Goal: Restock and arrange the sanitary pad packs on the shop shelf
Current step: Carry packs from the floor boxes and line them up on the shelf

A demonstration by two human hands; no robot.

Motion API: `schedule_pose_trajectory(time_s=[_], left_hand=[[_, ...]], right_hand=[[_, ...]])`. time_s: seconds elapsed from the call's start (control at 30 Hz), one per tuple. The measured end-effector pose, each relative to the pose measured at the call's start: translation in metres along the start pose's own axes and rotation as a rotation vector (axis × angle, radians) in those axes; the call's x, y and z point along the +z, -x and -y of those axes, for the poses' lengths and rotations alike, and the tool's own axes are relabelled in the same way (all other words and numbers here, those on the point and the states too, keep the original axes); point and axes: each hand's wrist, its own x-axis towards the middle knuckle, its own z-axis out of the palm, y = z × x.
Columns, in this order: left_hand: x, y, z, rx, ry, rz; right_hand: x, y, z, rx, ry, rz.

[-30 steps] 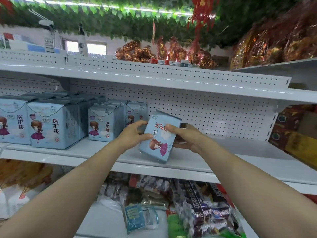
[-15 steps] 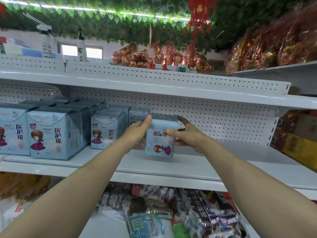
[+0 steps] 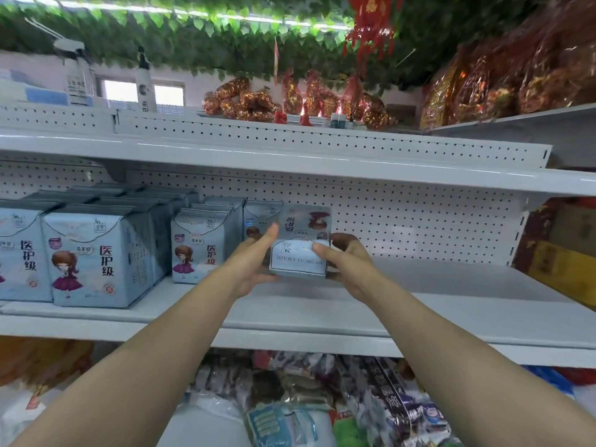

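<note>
- The pack (image 3: 300, 256) is held in the air between both hands, above the shelf (image 3: 419, 304) and just right of the standing packs (image 3: 206, 250). Its print reads upside down.
- The left hand (image 3: 254, 262) lies against the pack's left side with fingers nearly straight; the thumb seems to sit underneath.
- The right hand (image 3: 348, 262) grips the right side, thumb across the near face and fingers curled behind.
- The pack is probably light and soft-filled, so it gives when squeezed, and its film wrap is likely slick.
- Hold it by the broad side faces with flat palms, not the corners or seams.
- It likely needs turning upright, and it could slip during that turn.
</note>
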Motion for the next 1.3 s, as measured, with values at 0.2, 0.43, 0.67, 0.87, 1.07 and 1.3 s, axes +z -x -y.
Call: schedule_pose_trajectory(time_s=[0.2,0.43,0.67,0.87,1.07,1.3], left_hand=[[-0.005,-0.006,0.005,0.002,0.025,0.078],[-0.021,-0.012,-0.002,0.043,-0.092,0.138],[-0.019,-0.014,-0.008,0.137,-0.086,0.099],[-0.013,-0.008,-0.008,-0.016,-0.144,0.103],[-0.021,-0.019,-0.012,0.088,-0.134,-0.036],[-0.027,-0.023,-0.043,0.187,-0.271,-0.016]], right_hand=[[-0.010,-0.002,0.001,0.012,-0.056,0.122],[-0.017,-0.015,0.008,0.015,-0.107,-0.003],[-0.020,-0.016,0.004,0.098,-0.209,-0.035],[-0.011,-0.013,-0.006,0.155,-0.371,-0.061],[-0.026,-0.017,-0.009,0.086,-0.059,0.054],[-0.027,-0.019,-0.007,0.085,-0.030,0.192]])
